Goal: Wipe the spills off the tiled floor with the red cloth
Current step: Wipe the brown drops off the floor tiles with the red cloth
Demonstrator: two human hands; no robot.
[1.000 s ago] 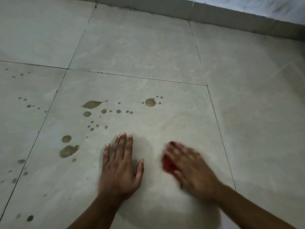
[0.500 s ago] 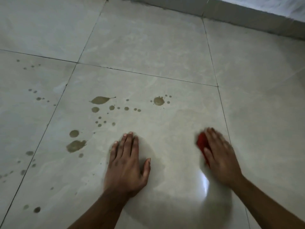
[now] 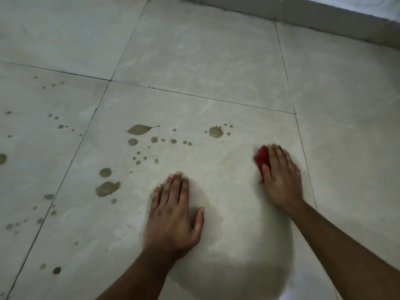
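The right hand (image 3: pixel 281 176) has swept outward and forward across the floor over the last second, from just beside the left hand to a spot well apart from it, close to the grout line on its right. It lies palm down with the fingers together and slightly blurred, pressing the red cloth (image 3: pixel 262 159), which is bunched under the fingers and shows only at their left edge. The left hand (image 3: pixel 173 215) has not shifted: it rests flat on the tiled floor (image 3: pixel 205 61), fingers together and thumb out, holding nothing, seemingly propping the body.

The tile around and between the hands looks dull and free of drops, which suggests that patch is already wiped. The stroke has brought the cloth near the round brown blot (image 3: pixel 216 132), which sits just ahead and to the left of the right hand with a few specks around it; that looks like the next one within reach.

Most of the work seems left. Ahead and left of the left hand lie the leaf-shaped spill (image 3: pixel 139 129), a big splotch (image 3: pixel 107 188), and many smaller drops (image 3: pixel 138 158) scattered farther left onto the neighbouring tile.
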